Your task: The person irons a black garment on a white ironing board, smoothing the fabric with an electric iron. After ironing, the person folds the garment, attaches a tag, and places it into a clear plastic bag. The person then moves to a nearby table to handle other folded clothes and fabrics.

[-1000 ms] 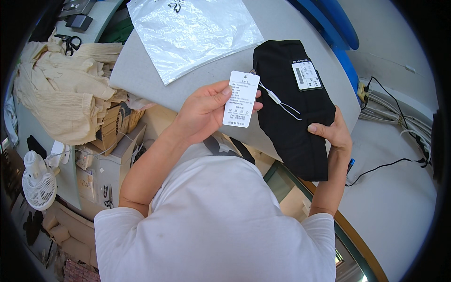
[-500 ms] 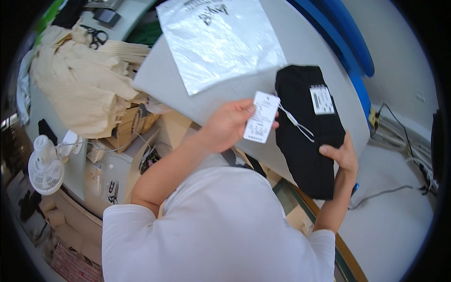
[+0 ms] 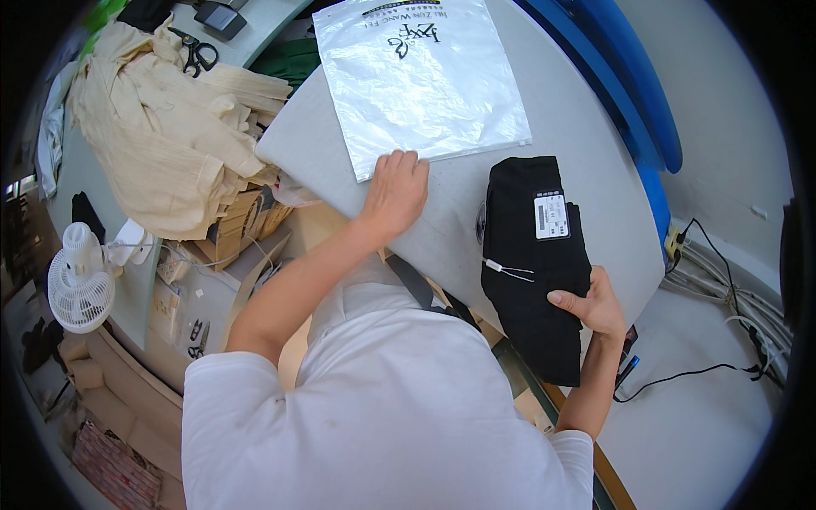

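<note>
Our left hand has let go of the tag and moved to the clear plastic bag, fingers flat on its near edge, grip released. Our right hand grasps the folded black garment lying on the grey bench.

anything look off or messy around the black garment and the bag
Mostly tidy. The folded black garment hangs over the grey table's near edge, steadied by the right hand. The left hand touches the clear plastic bag, which lies flat. Cream cloth is heaped untidily at left.
</note>
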Available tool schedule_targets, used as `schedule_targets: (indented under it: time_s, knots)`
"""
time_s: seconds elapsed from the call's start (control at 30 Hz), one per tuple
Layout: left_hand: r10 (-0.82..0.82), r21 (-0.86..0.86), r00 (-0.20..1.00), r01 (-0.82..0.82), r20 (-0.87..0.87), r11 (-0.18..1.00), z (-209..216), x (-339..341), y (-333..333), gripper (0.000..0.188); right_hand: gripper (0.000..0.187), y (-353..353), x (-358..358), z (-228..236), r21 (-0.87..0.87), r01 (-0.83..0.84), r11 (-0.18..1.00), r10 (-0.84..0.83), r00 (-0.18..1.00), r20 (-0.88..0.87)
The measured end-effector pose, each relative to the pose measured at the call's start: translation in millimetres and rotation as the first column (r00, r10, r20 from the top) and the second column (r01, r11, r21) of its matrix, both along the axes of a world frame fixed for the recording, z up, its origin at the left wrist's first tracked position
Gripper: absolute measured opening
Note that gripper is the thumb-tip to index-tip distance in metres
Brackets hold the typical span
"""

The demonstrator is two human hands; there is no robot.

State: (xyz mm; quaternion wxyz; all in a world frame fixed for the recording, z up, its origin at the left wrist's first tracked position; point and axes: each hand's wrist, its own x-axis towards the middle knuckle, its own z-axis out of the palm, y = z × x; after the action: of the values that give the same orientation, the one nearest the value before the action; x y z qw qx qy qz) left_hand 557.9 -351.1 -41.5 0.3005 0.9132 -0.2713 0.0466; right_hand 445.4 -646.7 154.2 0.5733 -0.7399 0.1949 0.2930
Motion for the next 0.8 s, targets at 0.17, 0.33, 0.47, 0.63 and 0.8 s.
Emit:
schedule_targets:
  time_s: [0.17, 0.33, 0.47, 0.63, 0.8]
  knots:
    - [-0.123, 0.177, 0.99, 0.11, 0.068, 0.978, -23.1, 22.0, 0.3, 0.015, 0.03, -0.5, 0.0, 3.6, 0.009, -0.08, 0.997, 0.08, 0.997, 0.003]
    - [-0.171, 0.144, 0.983, 0.161, 0.067, 0.976, -33.0, 27.3, 3.5, 0.009, 0.029, -2.4, -5.8, 2.7, 0.011, -0.093, 0.996, 0.093, 0.996, -0.018]
    - [-0.177, 0.132, 0.979, 0.163, 0.105, 0.978, -32.3, 32.5, 1.3, 0.007, 0.029, -1.5, -8.2, -0.2, 0.041, -0.062, 0.997, 0.062, 0.998, -0.018]
    - [-0.215, 0.282, 0.955, 0.153, 0.205, 0.947, -29.7, 25.4, -2.0, 0.006, 0.03, 0.1, -8.8, 1.9, 0.045, -0.072, 0.996, 0.073, 0.997, -0.011]
    - [-0.254, 0.452, 0.936, 0.122, 0.244, 0.884, -28.8, 22.2, -8.4, 0.012, 0.029, 1.1, -10.5, 4.0, 0.021, -0.086, 0.996, 0.087, 0.996, -0.003]
